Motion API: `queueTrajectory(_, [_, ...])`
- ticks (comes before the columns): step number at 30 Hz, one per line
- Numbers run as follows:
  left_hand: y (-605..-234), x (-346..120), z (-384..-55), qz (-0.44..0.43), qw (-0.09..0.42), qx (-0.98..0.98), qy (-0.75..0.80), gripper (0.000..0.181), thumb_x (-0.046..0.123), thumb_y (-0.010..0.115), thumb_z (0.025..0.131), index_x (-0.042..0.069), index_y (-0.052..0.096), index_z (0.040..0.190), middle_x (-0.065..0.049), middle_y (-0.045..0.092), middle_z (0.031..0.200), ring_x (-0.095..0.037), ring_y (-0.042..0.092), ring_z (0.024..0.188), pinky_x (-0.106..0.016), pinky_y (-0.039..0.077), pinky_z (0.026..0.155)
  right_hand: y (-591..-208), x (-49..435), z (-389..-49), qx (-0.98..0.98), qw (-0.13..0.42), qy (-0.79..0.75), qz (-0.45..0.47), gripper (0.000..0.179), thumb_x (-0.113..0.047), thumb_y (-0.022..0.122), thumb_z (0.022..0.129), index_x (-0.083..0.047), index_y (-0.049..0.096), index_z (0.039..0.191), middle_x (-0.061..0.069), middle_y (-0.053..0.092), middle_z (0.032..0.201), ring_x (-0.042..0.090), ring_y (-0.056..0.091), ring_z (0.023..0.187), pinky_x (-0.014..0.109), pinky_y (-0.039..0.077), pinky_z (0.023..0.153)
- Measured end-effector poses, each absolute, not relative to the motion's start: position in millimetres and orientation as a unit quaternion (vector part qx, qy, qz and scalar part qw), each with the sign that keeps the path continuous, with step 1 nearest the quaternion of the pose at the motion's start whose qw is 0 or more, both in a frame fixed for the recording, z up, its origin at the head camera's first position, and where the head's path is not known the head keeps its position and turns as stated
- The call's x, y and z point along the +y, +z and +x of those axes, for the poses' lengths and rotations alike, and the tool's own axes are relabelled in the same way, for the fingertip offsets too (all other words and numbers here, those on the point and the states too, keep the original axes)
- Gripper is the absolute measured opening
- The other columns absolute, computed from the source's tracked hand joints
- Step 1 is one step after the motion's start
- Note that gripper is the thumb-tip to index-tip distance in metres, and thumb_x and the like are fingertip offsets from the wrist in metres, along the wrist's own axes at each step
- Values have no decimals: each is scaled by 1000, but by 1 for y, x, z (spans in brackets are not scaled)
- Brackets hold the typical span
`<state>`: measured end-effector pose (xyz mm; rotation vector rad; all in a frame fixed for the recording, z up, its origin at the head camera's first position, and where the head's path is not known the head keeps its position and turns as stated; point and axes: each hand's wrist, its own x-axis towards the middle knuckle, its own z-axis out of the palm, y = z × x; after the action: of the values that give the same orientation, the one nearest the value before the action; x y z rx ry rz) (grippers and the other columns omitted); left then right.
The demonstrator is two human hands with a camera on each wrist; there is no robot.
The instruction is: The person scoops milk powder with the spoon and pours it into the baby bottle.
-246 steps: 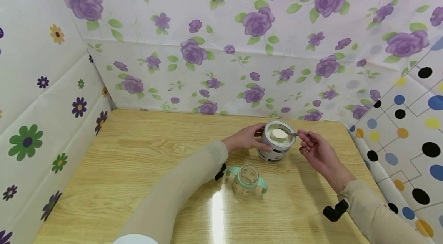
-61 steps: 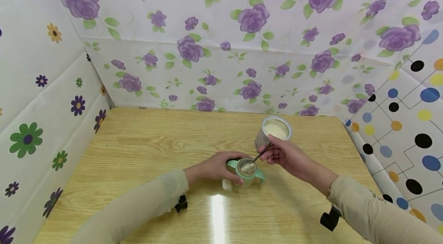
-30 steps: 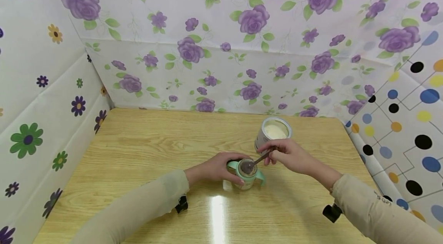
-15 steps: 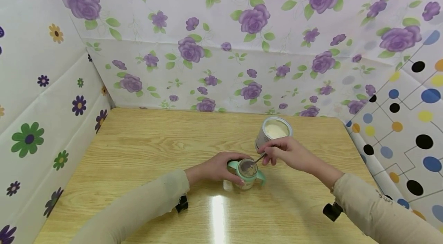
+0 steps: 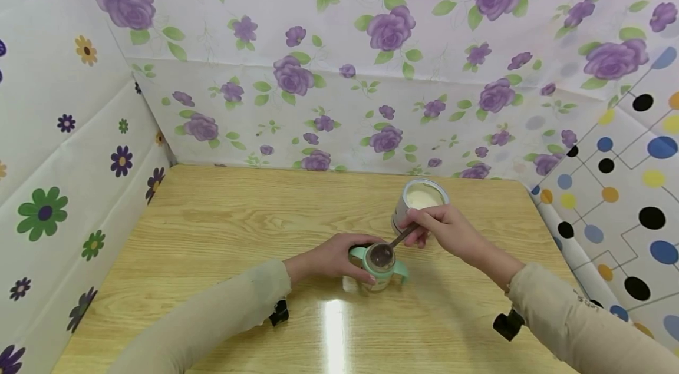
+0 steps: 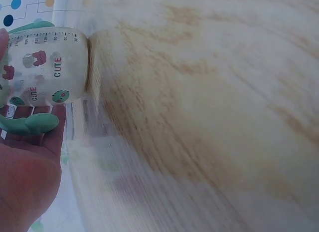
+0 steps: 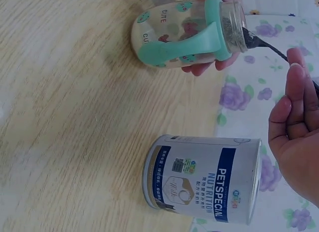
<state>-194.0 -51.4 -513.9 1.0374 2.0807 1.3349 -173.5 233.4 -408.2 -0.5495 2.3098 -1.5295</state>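
A clear baby bottle (image 5: 378, 284) with mint-green handles stands uncapped on the table. My left hand (image 5: 333, 257) grips it around the collar from the left, fingers behind and thumb in front. In the left wrist view, the bottle (image 6: 47, 67) shows a measuring scale and "CUTE" prints. My right hand (image 5: 448, 234) pinches the handle of a metal spoon (image 5: 404, 235). The spoon's dark bowl lies at the bottle's mouth; in the right wrist view the spoon (image 7: 254, 41) slants into the neck. Pale powder clings inside the neck.
Just behind my right hand stands an open white can (image 5: 401, 215) of pale powder, labelled "PETSPECIAL NUTRITION" in the right wrist view. Flower-printed sheeting (image 5: 297, 121) rises at the wooden table's (image 5: 239, 209) back edge, and patterned sheeting lines both sides.
My left hand has gone from the can to the bottle. The spoon, heaped with powder over the can earlier, has moved to the bottle's mouth, and its bowl now shows dark.
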Motion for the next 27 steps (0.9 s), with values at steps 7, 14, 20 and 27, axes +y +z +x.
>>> queueTrajectory(7, [-515, -52, -195, 378, 227, 758, 481, 77, 26, 95, 85, 23, 60, 153, 10, 66, 145, -5, 60, 130, -29, 46, 114, -407, 236, -173, 794, 160, -561, -171, 48, -31, 48, 117, 7, 77, 111, 19, 79, 87, 24, 74, 78, 39, 62, 70])
queueTrajectory(14, [-513, -52, -194, 377, 230, 757, 481, 76, 26, 94, 85, 22, 60, 153, 8, 65, 146, -13, 61, 133, -31, 45, 116, -396, 260, -176, 719, 163, -663, -128, 55, -35, 43, 118, 9, 75, 115, 1, 79, 87, 15, 69, 77, 31, 58, 78])
queueTrajectory(20, [-512, -53, -193, 377, 231, 752, 489, 74, 26, 95, 84, 26, 63, 150, 12, 66, 144, -15, 61, 134, -31, 45, 116, -386, 285, -187, 618, 147, -767, -94, 45, -32, 45, 118, -4, 80, 112, 1, 81, 89, 11, 73, 83, 23, 60, 76])
queueTrajectory(27, [-514, -51, -193, 380, 220, 758, 482, 73, 27, 96, 84, 27, 63, 149, 14, 66, 144, -13, 61, 134, -31, 44, 117, -392, 316, -200, 618, 102, -775, -80, 43, -31, 44, 117, -3, 78, 116, 1, 81, 97, 9, 73, 89, 22, 60, 80])
